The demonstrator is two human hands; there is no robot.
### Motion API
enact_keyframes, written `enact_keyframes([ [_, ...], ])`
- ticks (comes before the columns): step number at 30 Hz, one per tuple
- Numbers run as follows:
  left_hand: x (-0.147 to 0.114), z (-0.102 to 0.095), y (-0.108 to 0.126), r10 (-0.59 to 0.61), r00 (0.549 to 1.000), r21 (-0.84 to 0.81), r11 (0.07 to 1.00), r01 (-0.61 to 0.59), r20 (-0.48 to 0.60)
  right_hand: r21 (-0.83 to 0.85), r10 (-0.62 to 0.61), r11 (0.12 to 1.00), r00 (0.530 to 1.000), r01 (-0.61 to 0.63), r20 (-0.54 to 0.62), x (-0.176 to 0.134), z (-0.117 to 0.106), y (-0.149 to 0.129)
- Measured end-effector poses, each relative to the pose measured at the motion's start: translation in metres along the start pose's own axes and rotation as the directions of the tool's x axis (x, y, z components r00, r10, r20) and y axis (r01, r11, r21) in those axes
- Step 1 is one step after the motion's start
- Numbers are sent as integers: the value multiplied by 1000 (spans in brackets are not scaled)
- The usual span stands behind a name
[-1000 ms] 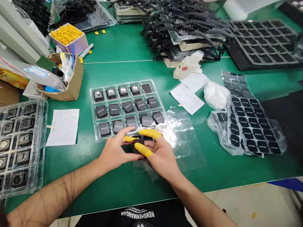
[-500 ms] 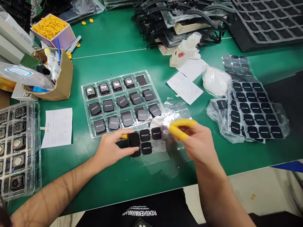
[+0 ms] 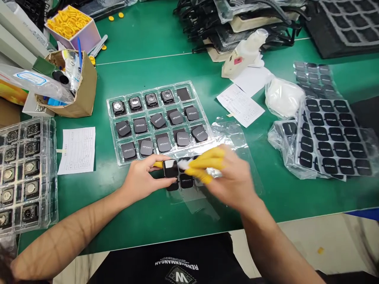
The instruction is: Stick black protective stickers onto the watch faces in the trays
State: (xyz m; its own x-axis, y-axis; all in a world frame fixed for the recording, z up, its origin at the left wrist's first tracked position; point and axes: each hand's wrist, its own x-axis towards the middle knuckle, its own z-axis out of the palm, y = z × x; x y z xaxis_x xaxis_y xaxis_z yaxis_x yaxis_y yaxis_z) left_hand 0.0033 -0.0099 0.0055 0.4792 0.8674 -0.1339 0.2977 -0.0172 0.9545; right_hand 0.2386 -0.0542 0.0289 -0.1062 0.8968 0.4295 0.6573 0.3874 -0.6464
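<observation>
My left hand (image 3: 137, 179) grips a black square smartwatch body (image 3: 171, 169) by its edges, its glossy screen facing up. With yellow finger cots on its fingertips, my right hand (image 3: 229, 175) pinches a small white wipe (image 3: 184, 164) at the watch's right edge; motion blurs it, and I cannot tell whether wipe and screen touch. Below both hands lies a clear sheet with black square stickers (image 3: 186, 181), partly covered. Just beyond, a clear plastic tray (image 3: 113, 134) holds several watch bodies (image 3: 151, 99) in its back row and black squares marked HiFuture (image 3: 164, 142) in the nearer rows.
At left stand stacked watch trays (image 3: 53, 177), a paper slip (image 3: 77, 150), a cardboard box (image 3: 85, 92) and a box of yellow finger cots (image 3: 69, 23). On the right are a white bottle (image 3: 241, 59), a white bagged bundle (image 3: 282, 96) and sticker sheets (image 3: 337, 136).
My right hand has swung left, bringing the white wipe up to the watch. My left hand keeps its grip. The whole view has shifted slightly.
</observation>
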Motion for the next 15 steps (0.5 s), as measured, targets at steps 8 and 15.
enact_keyframes([
  [8,1,1,-3,-7,1000,-100,995,6,-10,77,-47,996,995,40,92,-2,32,-10],
  [15,1,2,-6,61,998,-87,994,-63,-15,26,77,997,997,-77,11,1,39,-9],
])
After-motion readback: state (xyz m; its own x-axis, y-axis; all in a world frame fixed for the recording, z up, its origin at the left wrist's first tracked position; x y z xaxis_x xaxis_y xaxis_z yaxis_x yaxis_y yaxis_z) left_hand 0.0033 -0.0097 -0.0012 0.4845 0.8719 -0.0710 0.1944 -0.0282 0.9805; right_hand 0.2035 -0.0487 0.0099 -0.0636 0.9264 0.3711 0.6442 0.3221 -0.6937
